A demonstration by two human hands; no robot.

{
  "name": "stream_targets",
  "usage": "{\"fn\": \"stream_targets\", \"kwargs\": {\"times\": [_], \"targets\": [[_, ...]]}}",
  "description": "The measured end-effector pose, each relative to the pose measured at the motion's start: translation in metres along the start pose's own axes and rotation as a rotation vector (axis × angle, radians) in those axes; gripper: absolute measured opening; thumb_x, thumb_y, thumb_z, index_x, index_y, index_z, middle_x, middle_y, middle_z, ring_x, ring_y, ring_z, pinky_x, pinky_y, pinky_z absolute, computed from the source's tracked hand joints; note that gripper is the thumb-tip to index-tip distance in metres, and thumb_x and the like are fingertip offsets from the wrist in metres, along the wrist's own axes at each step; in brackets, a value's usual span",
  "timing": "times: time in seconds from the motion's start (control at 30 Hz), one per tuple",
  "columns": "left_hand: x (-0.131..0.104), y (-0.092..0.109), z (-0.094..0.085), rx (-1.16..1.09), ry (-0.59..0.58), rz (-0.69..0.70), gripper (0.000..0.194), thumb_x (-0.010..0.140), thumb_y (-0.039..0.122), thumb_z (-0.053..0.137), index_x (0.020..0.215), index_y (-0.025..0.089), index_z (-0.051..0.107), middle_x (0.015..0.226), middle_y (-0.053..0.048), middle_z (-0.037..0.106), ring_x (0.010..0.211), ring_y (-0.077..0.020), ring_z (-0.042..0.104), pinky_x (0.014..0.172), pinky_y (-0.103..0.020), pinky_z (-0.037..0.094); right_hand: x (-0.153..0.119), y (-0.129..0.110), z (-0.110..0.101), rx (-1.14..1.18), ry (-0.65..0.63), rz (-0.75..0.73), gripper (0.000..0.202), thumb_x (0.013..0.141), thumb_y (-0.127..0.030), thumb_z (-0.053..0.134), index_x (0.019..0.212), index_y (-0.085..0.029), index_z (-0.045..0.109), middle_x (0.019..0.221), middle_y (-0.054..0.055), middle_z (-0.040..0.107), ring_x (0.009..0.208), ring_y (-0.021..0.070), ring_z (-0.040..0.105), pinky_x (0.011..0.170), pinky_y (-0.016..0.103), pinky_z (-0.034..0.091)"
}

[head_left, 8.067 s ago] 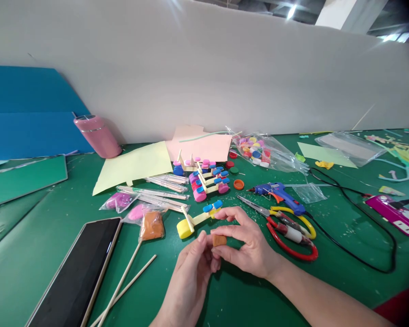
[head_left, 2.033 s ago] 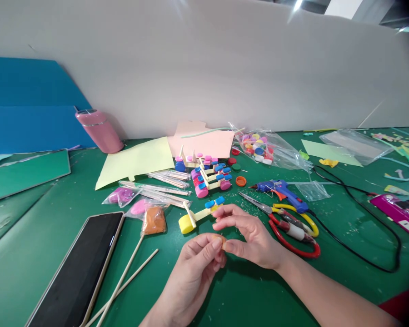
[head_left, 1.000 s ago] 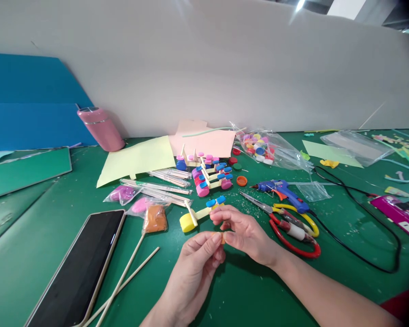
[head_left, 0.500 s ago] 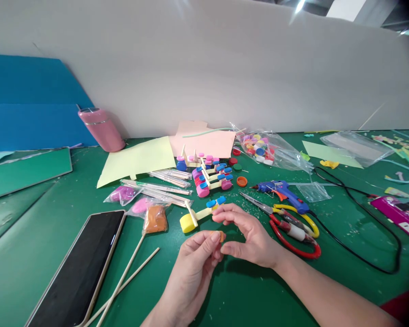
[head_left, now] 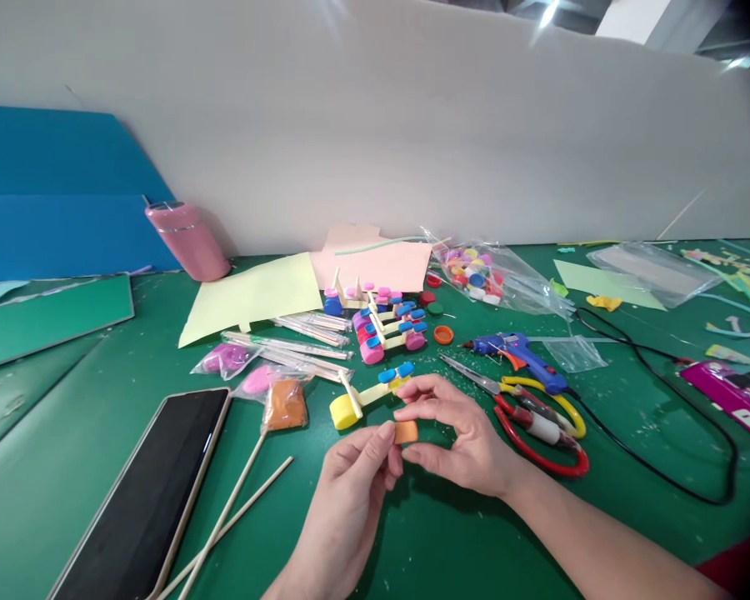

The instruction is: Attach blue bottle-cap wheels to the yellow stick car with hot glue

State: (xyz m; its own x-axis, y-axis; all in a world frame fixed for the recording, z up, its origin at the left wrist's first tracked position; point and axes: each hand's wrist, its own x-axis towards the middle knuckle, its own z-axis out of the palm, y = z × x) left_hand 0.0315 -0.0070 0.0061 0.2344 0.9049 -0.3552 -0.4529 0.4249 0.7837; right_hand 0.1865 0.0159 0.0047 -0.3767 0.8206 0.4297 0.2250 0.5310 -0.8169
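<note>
Between its thumb and fingers, my left hand pinches a small flattened piece of orange modelling clay. My right hand is just to the right, fingers spread and curved around the clay's free end; I cannot tell if a fingertip touches it. Just beyond my hands lies a small stick model with a yellow clay block at one end and blue pieces at the other. Several similar models in pink and blue sit behind it. A bag of orange clay is left of my hands.
A phone and two crossed wooden sticks lie at left. Large scissors, a blue glue gun and its black cord lie at right. Farther back are a bag of coloured caps, paper sheets and a pink tumbler.
More of the orange clay now shows beyond my left thumb. My right fingers have drawn slightly right and down, and my left hand has barely shifted.
</note>
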Motion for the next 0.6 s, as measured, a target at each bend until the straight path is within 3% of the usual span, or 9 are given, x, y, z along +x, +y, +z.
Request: {"fn": "stream_targets", "kwargs": {"times": [0.2,0.6], "targets": [[0.0030,-0.0014,-0.0014,0.005,0.022,-0.010,0.029,0.068,0.032,0.068,0.050,0.013,0.059,0.051,0.002,0.048,0.055,-0.0088,0.038,0.055,-0.021,0.033,-0.0008,0.0008,0.0019,-0.046,0.042,-0.029,0.024,0.073,-0.022,0.068,0.097,-0.023,0.065,0.104,0.006,0.052,0.100,0.0197,0.054,0.083,0.032,0.047],[0.0012,-0.0039,0.0024,-0.192,-0.086,-0.093,0.022,0.074,0.030,0.063,0.060,0.012,0.062,0.056,0.000,0.053,0.054,-0.0081,0.042,0.055,-0.021,0.036,-0.0018,-0.0003,0.0058,0.012,0.088,-0.045,0.026,0.073,-0.016,0.065,0.098,-0.025,0.065,0.102,0.005,0.053,0.098,0.0187,0.054,0.083,0.033,0.048]]}}
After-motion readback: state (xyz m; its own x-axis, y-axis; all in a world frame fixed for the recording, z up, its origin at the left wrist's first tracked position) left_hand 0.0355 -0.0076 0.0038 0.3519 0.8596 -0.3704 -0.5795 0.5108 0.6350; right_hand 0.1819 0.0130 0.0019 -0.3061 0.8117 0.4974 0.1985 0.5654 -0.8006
